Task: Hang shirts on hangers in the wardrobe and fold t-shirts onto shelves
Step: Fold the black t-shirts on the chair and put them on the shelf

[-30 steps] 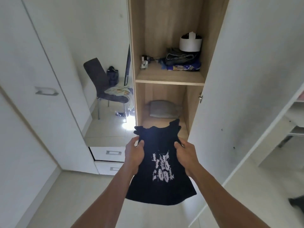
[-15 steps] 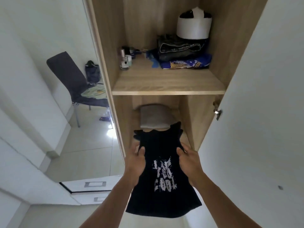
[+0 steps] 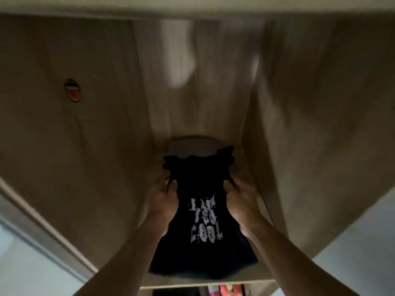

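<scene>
- We grip the black tee (image 3: 203,214) by its side edges: left hand (image 3: 162,201) and right hand (image 3: 239,201) level, neither nearer.
- Tee's long axis runs front-to-back, collar end pointing away from us, hem over the shelf's (image 3: 213,283) front lip.
- Beyond the collar: grey folded item (image 3: 196,146) at the back, approx touching. Side walls close; little room L/R.

Both arms outstretched, left hand (image 3: 162,201), right hand (image 3: 240,200) gripping

Black cloth t-shirt (image 3: 201,212), matt, white cracked print; wardrobe walls (image 3: 89,159) matt wood-grain.
</scene>
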Tool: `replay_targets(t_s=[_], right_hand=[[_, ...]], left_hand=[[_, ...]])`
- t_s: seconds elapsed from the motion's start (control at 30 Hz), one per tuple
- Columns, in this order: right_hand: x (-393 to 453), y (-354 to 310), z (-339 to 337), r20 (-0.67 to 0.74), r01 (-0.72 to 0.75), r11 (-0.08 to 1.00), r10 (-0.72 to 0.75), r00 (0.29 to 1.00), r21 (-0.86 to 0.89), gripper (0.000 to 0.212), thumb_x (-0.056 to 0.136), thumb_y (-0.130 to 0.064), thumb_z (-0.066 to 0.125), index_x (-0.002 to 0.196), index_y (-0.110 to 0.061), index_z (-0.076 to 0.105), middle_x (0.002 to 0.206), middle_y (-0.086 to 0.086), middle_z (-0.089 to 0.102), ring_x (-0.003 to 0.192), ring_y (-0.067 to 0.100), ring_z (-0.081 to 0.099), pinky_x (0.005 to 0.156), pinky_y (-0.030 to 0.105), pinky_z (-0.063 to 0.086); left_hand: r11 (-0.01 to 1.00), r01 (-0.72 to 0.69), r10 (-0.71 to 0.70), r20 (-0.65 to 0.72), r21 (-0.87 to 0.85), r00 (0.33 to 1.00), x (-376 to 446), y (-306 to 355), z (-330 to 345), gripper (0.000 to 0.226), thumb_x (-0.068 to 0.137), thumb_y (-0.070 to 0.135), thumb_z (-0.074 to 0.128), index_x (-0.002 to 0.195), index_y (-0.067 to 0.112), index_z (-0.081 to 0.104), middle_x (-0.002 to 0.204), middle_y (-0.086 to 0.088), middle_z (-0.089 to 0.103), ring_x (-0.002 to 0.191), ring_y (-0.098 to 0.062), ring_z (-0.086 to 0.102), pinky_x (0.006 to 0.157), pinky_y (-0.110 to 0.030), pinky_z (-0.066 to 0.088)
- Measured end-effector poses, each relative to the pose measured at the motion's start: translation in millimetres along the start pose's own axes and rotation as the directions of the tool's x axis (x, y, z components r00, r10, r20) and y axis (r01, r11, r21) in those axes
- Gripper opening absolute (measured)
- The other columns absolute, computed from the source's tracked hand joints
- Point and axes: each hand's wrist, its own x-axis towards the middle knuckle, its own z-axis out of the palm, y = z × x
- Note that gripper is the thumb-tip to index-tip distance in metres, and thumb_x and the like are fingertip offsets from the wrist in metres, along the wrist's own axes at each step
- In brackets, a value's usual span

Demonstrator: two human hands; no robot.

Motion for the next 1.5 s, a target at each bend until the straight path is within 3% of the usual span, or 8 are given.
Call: replay_targets(t_s=[0.2,0.3,0.47,0.7,0.83,0.97,1.1,1.5], right_hand=[[65,31,18,0.040,0.079,0.997,-0.079,0.996,0.005,0.028,0.105,-0.015,0.050,0.102,-0.040,0.061,0.095,-0.032,0.059,0.085,-0.016,0.058,0.078,0.004,0.045],[82,45,24,0.034,0.063,0.998,-0.063,0.997,0.010,0.029,0.104,-0.017,0.051,0.099,-0.043,0.064,0.103,-0.019,0.069,0.100,0.000,0.065,0.093,0.022,0.052],[95,72,24,0.021,0.002,1.000,-0.002,1.000,0.017,0.029,0.104,-0.020,0.053,0.129,-0.025,0.064,0.116,-0.007,0.070,0.107,0.010,0.065,0.103,0.032,0.050],[99,100,11,-0.059,-0.082,0.992,0.076,0.995,-0.099,0.025,0.101,-0.025,0.057,0.123,-0.026,0.068,0.110,-0.003,0.073,0.101,0.019,0.069,0.097,0.040,0.055],[84,105,-1,-0.055,-0.122,0.929,0.110,0.992,-0.349,0.031,0.096,-0.048,0.058,0.112,-0.023,0.068,0.105,0.002,0.072,0.095,0.021,0.068,0.084,0.033,0.056],[55,106,-8,-0.042,-0.085,0.766,0.077,0.996,-0.638,0.046,0.096,-0.061,0.049,0.101,-0.017,0.061,0.089,0.003,0.068,0.082,0.024,0.065,0.065,0.031,0.047],[37,111,-15,-0.067,-0.093,0.703,0.064,0.996,-0.705,0.044,0.098,-0.056,0.048,0.097,-0.013,0.058,0.090,0.008,0.066,0.086,0.030,0.065,0.067,0.035,0.050],[-5,116,-24,-0.078,-0.045,0.575,-0.033,0.996,-0.817,0.042,0.102,-0.050,0.044,0.109,-0.010,0.048,0.103,0.016,0.067,0.097,0.036,0.065,0.066,0.034,0.042]], left_hand=[[0.999,-0.028,0.029,-0.036,0.024,0.999,56,-17,23,0.029,0.104,0.025,0.051,0.132,0.026,0.059,0.116,0.009,0.063,0.106,-0.013,0.060,0.095,-0.026,0.046],[0.998,-0.032,0.034,-0.052,0.048,0.998,73,-28,26,0.030,0.105,0.028,0.049,0.133,0.030,0.058,0.123,0.009,0.063,0.108,-0.014,0.059,0.100,-0.030,0.047],[1.000,0.018,-0.017,-0.034,0.020,0.999,79,-50,24,0.029,0.106,0.023,0.048,0.133,0.025,0.058,0.124,0.005,0.065,0.108,-0.017,0.063,0.098,-0.033,0.051],[0.981,0.139,-0.135,-0.036,0.132,0.990,83,-78,13,0.038,0.102,0.041,0.051,0.128,0.014,0.059,0.122,0.000,0.064,0.100,-0.020,0.061,0.090,-0.030,0.051],[0.868,0.153,-0.146,-0.052,0.472,0.988,70,-88,9,0.059,0.098,0.060,0.042,0.112,0.007,0.064,0.106,-0.009,0.068,0.082,-0.019,0.062,0.071,-0.029,0.050],[0.584,0.107,-0.110,-0.052,0.804,0.993,32,-91,8,0.052,0.101,0.059,0.029,0.117,0.014,0.050,0.117,-0.012,0.062,0.106,-0.035,0.062,0.082,-0.038,0.047],[0.588,0.077,-0.081,-0.036,0.805,0.996,6,-95,1,0.039,0.106,0.044,0.028,0.115,0.011,0.046,0.120,-0.017,0.061,0.110,-0.039,0.060,0.077,-0.039,0.040],[0.498,0.001,-0.056,0.030,0.867,0.998,-33,-100,-11,0.038,0.106,0.043,0.028,0.119,0.011,0.043,0.124,-0.017,0.061,0.114,-0.039,0.059,0.084,-0.041,0.044]])
